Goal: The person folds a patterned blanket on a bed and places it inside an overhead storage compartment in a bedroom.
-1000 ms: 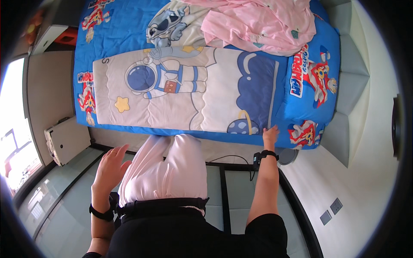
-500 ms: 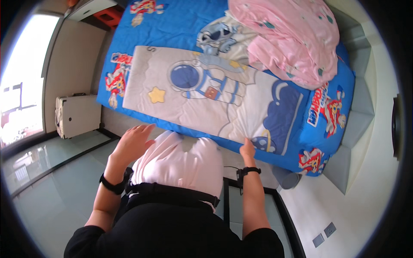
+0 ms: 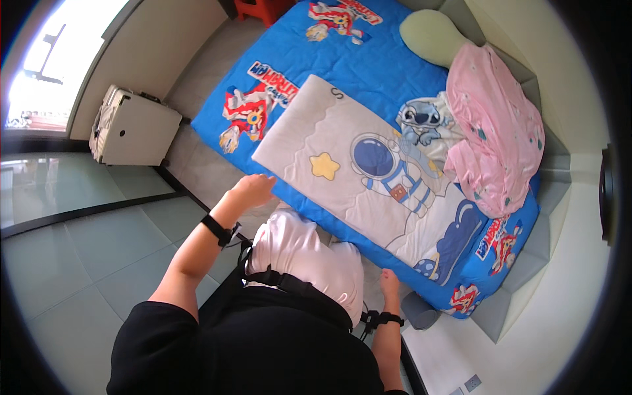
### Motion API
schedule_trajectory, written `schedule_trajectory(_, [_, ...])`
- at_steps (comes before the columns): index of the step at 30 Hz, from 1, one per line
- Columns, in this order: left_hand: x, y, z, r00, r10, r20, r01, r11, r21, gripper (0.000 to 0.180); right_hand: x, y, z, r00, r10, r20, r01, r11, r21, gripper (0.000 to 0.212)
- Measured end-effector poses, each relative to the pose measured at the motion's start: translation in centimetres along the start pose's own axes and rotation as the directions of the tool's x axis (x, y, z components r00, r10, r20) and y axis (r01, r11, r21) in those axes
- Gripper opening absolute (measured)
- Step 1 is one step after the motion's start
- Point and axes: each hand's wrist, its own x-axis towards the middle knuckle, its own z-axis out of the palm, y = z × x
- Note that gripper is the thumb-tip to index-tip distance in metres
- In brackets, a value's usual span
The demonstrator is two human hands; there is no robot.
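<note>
My left hand [image 3: 254,191] hovers by the near side of the bed, below the left corner of a pale quilted mat [image 3: 303,141] printed with an astronaut and a yellow star. Its fingers are loosely bent and somewhat apart, with nothing seen in them. Down beside my right thigh hangs my right hand [image 3: 390,284], just off the bed's near edge. Most of its fingers are hidden by the angle, and no held thing shows. The mat lies spread flat on the blue cartoon-print bedding [image 3: 388,49].
A rumpled pink blanket [image 3: 494,125] and a white cloth with a blue character [image 3: 421,122] lie on the bed's right part. Behind them is a green pillow [image 3: 431,36]. A grey bin [image 3: 420,313], white suitcase [image 3: 135,128] and red stool [image 3: 260,10] stand around the bed.
My view has turned and shifted left, so the bed appears slanted and the green pillow shows. My right hand has drawn back from the mat's near edge. My left hand's fingers are more bent.
</note>
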Motion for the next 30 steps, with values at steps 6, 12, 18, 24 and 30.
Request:
schedule_trajectory(6, [5.6,-10.3,3.4,0.995,0.072,-0.073,-0.079,0.991,-0.104,0.033,-3.9,-7.2,-1.0,0.999,0.027,0.044,-0.031,0.996,0.080,0.023])
schedule_trajectory(12, [11.0,-14.8,5.0,0.996,-0.055,-0.070,0.019,0.898,-0.439,0.034,-8.4,-11.5,-1.5,0.996,0.092,0.008,-0.092,0.996,0.007,0.023])
schedule_trajectory(18, [16.6,-16.2,8.7,0.954,-0.289,-0.082,0.181,0.770,-0.612,0.047,-14.0,-11.9,-1.0,0.990,0.141,-0.029,-0.140,0.990,0.006,0.022])
schedule_trajectory(24, [19.7,-16.4,10.6,0.962,-0.272,0.034,0.215,0.672,-0.709,0.068,-18.0,-13.9,-2.2,0.959,0.282,0.026,-0.280,0.957,-0.079,0.024])
schedule_trajectory(30, [19.8,-13.2,8.2,0.957,-0.275,0.095,0.256,0.642,-0.723,0.056,-17.5,-14.5,-2.4,0.959,0.284,0.014,-0.283,0.958,-0.050,0.026])
